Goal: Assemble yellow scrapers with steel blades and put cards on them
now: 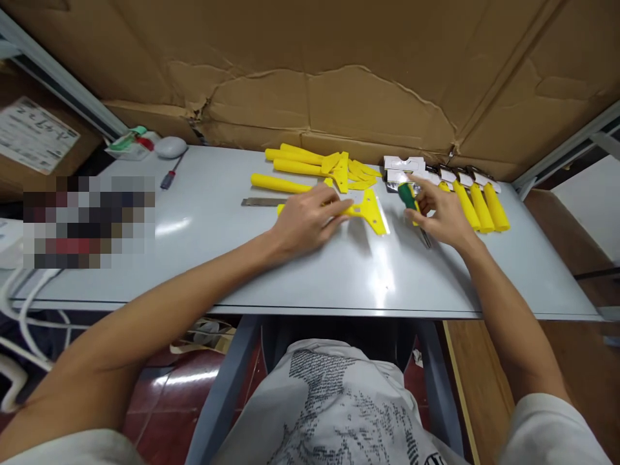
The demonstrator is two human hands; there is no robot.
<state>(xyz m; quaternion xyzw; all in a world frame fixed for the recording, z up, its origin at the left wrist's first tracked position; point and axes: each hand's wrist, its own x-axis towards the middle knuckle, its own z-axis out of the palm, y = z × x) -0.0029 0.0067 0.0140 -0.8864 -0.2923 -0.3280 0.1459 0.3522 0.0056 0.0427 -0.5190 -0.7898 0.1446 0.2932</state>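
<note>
My left hand [310,218] is closed around the handle of a yellow scraper [372,213]. The scraper's wide head points right and has a pale strip along its edge. In my right hand [438,210] is a screwdriver [407,196] with a green and yellow handle, its metal shaft slanting down toward the table. Just behind my left hand lies another yellow handle [278,183], and a flat metal blade strip [264,202] sits beside it. Several yellow scraper parts [310,161] are heaped farther back.
At the right, several yellow scrapers [479,205] with black and white heads lie in a row beside white packets [403,165]. A second screwdriver [170,174] and a white computer mouse [170,147] rest at the back left. Cardboard [310,97] walls the table's rear.
</note>
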